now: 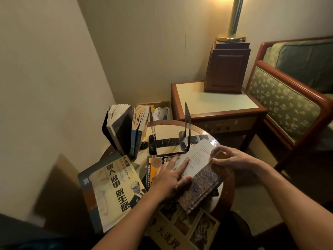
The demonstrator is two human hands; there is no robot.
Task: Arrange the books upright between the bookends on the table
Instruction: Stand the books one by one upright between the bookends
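Two hands meet on the mottled book [203, 188], which lies tilted at five o'clock on the round table [204, 132], over the near rim. Our left hand [171, 175] lies flat on it, fingers straight and spread across its white page [198, 156]. Our right hand [232, 159] pinches the book's far edge with curled fingers, at about three o'clock. A picture book [182, 230] lies under it at six o'clock. An orange book [155, 165] lies flat beneath our left hand, and a yellow book [115, 188] lies flat at eight o'clock. Farther on, a bookend [152, 127] stands at twelve o'clock and a second bookend [187, 123] at one o'clock, apart. Upright books [122, 127] stand at ten o'clock, just beside the first. Beyond, at one o'clock, a side table [216, 103] bears a wooden box [227, 69] and a lamp [234, 20]; an armchair [288, 98] sits at two o'clock.
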